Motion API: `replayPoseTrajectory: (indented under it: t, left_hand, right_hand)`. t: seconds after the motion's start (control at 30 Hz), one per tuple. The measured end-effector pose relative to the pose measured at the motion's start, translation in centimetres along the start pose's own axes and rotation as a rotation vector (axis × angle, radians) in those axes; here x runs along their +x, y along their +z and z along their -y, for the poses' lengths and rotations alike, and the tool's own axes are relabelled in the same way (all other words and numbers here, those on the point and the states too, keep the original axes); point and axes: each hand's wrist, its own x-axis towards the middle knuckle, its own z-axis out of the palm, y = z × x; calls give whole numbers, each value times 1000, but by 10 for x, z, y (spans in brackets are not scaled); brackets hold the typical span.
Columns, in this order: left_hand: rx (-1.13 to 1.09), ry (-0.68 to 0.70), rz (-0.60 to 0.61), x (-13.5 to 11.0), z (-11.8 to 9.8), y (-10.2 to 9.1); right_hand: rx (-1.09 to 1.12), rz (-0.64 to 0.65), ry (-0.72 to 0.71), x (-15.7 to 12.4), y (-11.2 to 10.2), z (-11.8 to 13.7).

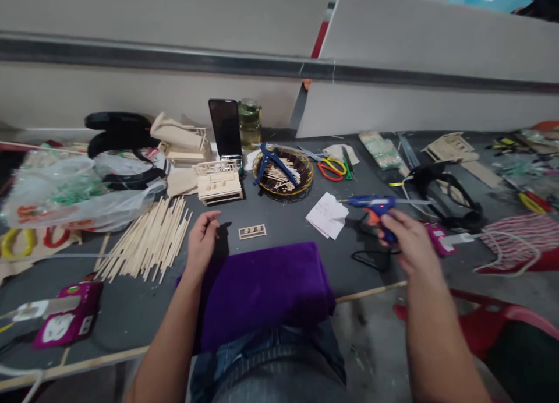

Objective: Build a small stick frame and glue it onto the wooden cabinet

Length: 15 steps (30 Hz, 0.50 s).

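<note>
My right hand is wrapped round the handle of a blue hot glue gun, its nozzle facing left above a folded white paper. A clear glue stick sticks out of its rear, and a small red light shows on its body. My left hand hovers over the table with its fingers curled together; whatever may be between them is hidden. Just right of it lies a small wooden frame piece with round bits on it. Behind stands a small wooden stick model. A folded purple cloth lies in front of me.
Loose wooden sticks are spread at left, near plastic bags and a magenta device. A basket holds stick pieces and a blue tool. A phone stands upright behind. Scissors lie right of the basket.
</note>
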Motion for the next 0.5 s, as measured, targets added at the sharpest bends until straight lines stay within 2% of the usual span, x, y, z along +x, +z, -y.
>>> replayPoseTrajectory:
  t: [0.1, 0.2, 0.3, 0.4, 0.5]
  left_hand:
    - [46, -24, -28, -8, -2, 1]
    - [121, -25, 3, -14, -4, -1]
    - [209, 10, 86, -19, -5, -3]
    - [324, 43, 199, -23, -3, -4]
    - [426, 62, 283, -26, 1, -5]
  right_hand:
    - [70, 110, 187, 30, 10, -42]
    - [137, 168, 329, 49, 14, -62]
    - [189, 158, 371, 58, 16, -66]
    - [200, 201, 384, 54, 14, -63]
    - [83, 273, 317, 49, 8, -57]
